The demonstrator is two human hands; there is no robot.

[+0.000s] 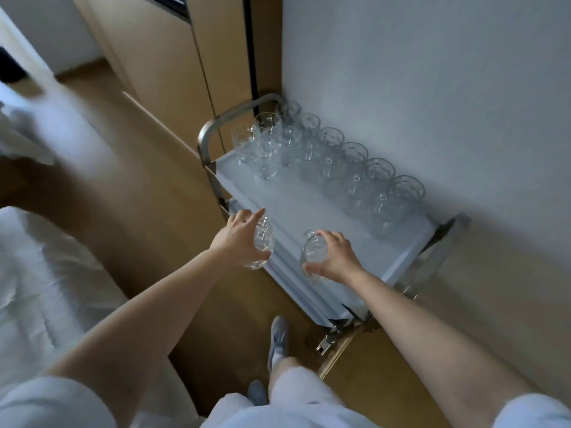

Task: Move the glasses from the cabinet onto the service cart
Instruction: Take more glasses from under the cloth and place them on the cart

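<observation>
A grey shoe (278,335) stands on the wooden floor (139,180) below the person's two outstretched arms. A white bed (37,273) lies to the left.

The left hand (236,239) grips a clear glass (263,242) from its side. The fingers are spread round the bowl and the forefinger points out past it. The right hand (336,254) grips a second clear glass (312,253), its fingers curled over the far side and its thumb on the near side.

Both glasses are held at the near long edge of the service cart (293,199), the left one just outside that edge and the right one over it. Each glass has its long axis close to upright, leaning a little. Blur hides which end is the mouth.

The cart's pale top is bare in the middle, just beyond the two held glasses. A row of glasses (355,168) stands on end along the cart's far long edge, side by side against the white wall (432,88). A tighter group of glasses (262,143) stands at the far short end, just inside the curved metal handle (216,125). A lower shelf shows under the near edge, but what it holds cannot be told.

Wooden cabinet panels (173,72) rise beyond the handle.
</observation>
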